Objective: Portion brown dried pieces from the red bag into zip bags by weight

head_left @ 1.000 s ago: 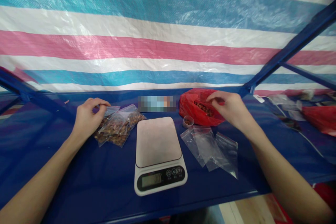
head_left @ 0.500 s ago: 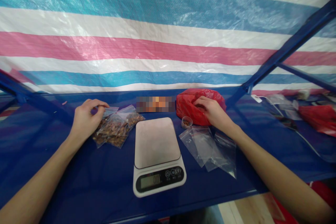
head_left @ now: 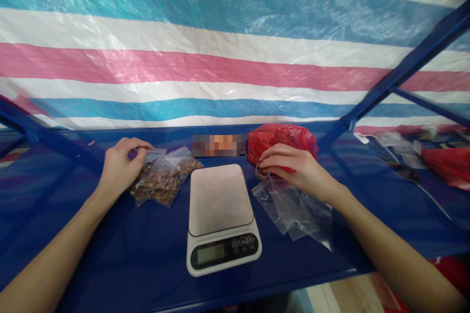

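Note:
My left hand [head_left: 125, 164] rests against clear zip bags [head_left: 157, 183] filled with brown dried pieces, thumb and forefinger closed at a bag's top edge. At the right, my right hand [head_left: 292, 168] has its fingers closed about the rim of a small clear cup [head_left: 262, 175] with brown bits in it; the fingers partly cover the cup. Behind that hand sits a crumpled red plastic bag [head_left: 282, 137], its contents hidden. Flat clear zip bags [head_left: 290, 212] lie below my right hand. Between the hands stands a white kitchen scale [head_left: 221, 200] whose display seems to read zero.
A pixelated object [head_left: 218, 145] lies behind the scale on the blue table [head_left: 139, 259]. Blue metal bars [head_left: 400, 68] slant up at the sides, before a striped plastic sheet [head_left: 205, 68]. Another red bag [head_left: 448, 166] and clear plastic lie at the far right.
My right hand has come away from the red bag, moving left and toward me to the small cup. The left hand stays at the filled bags.

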Demonstrator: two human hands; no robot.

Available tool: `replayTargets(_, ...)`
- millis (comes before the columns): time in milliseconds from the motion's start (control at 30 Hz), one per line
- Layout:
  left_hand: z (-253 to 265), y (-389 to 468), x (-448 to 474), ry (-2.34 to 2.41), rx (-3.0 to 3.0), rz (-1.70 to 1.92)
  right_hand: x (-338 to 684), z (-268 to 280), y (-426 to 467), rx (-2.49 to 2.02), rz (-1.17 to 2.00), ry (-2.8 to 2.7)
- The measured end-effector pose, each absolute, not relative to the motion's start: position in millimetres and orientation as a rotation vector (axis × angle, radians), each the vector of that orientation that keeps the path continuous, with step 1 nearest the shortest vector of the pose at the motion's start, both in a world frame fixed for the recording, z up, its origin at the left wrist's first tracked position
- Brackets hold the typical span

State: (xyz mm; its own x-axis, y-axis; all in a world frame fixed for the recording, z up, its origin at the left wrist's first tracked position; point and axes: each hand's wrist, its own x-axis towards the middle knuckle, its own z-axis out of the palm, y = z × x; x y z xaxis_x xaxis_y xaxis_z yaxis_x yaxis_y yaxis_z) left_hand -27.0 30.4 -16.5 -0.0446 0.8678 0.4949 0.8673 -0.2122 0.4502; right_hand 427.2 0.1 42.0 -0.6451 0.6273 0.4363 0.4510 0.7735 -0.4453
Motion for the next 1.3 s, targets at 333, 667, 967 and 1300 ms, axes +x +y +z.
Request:
replayTargets(333,-17.3,30.0,-26.9,1.94,2.2,1.13,431.7,37.8,8.7,-0.843,0.451,-2.46)
replayTargets(667,-17.2,30.4,-26.3,1.96,2.179,1.11,430.7,38.5,4.0,-0.854,0.435,-2.485)
replayTargets(967,-16.8,30.3,-26.2,1.948,2.189,1.118,432.4,39.0,3.8,-0.846,0.491,-2.501)
replayTargets(1300,-18.5,31.1,-26.9,1.931,2.196,1.128,432.0,38.9,4.7,-0.839,0.48,-2.49)
